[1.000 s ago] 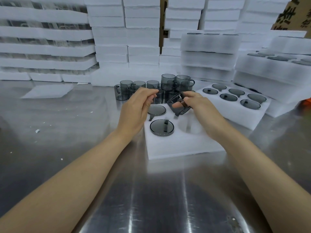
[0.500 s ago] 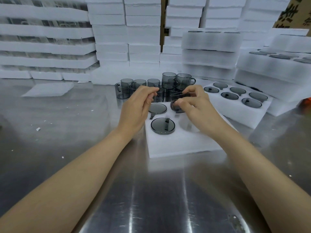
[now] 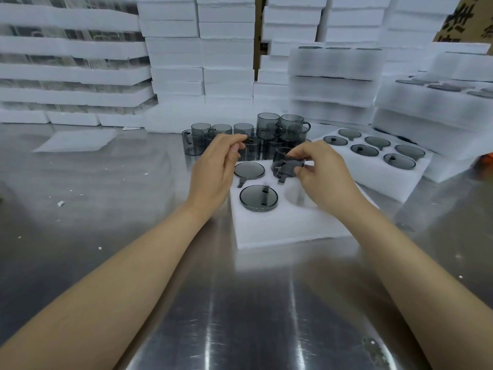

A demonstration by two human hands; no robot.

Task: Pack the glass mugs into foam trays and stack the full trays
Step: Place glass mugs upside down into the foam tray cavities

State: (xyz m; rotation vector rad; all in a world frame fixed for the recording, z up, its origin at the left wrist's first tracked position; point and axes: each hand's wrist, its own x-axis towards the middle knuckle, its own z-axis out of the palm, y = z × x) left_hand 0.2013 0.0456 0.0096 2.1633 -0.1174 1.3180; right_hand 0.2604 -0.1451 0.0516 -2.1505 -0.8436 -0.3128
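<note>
Two seated mugs (image 3: 258, 198) rest base-up in the left pockets of the near foam tray (image 3: 280, 231). The right hand (image 3: 322, 172) pinches a third mug (image 3: 285, 162) of smoky grey, translucent glass. It is tilted over the tray's far-right pocket, its axis off vertical. The empty pocket (image 3: 297, 194) lies just near of it, beneath the right hand, which is the closer. The left hand (image 3: 216, 166), fingers curled, meets the rim of a standing mug in the loose cluster (image 3: 269, 129) just beyond the tray. Whether it grips cannot be told. Seating probably requires bringing the mug's axis vertical over its pocket.
</note>
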